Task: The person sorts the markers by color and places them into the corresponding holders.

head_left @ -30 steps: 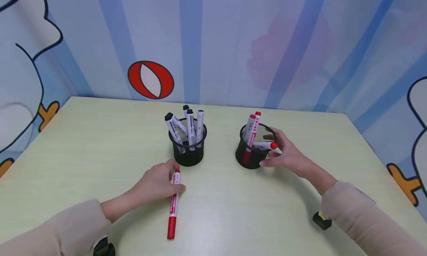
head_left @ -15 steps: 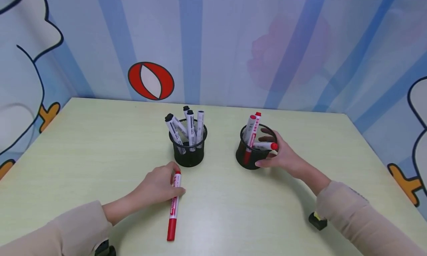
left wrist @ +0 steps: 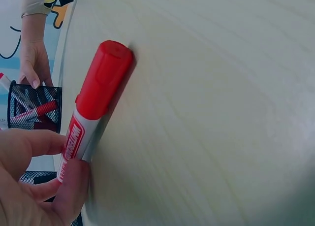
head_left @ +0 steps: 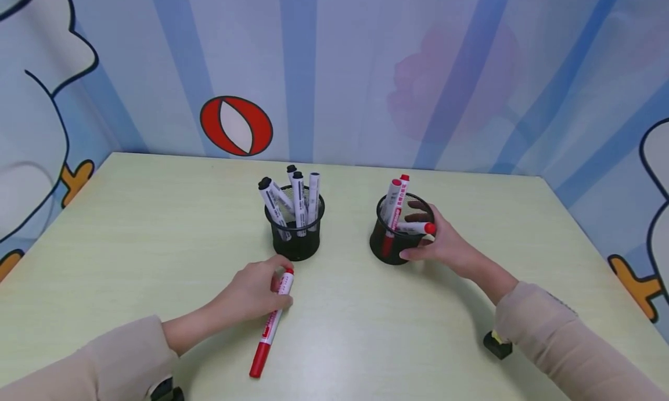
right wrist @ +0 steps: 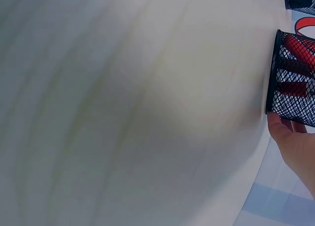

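Observation:
My left hand (head_left: 253,293) pinches a red marker (head_left: 270,328) between thumb and fingers near its far end. The marker's red cap (left wrist: 106,78) points toward me, close over the table. At the right, my right hand (head_left: 444,244) grips the side of a black mesh pen cup (head_left: 389,253), its thumb low on the front and its fingers behind the mesh. Several red markers stand or lean in that cup, one of them tilted far over the rim toward the hand. In the right wrist view the thumb (right wrist: 279,130) touches the cup's base edge.
Just beyond my left hand stands another black mesh cup (head_left: 295,247) with several black-tipped white markers (head_left: 299,201). The pale table (head_left: 172,227) ends at a blue striped backdrop (head_left: 345,70). A small black device (head_left: 497,346) hangs under the right sleeve.
The red marker in my left hand has turned, its far end swinging right and its capped end left. My right hand has closed in slightly around the cup, which stays in place.

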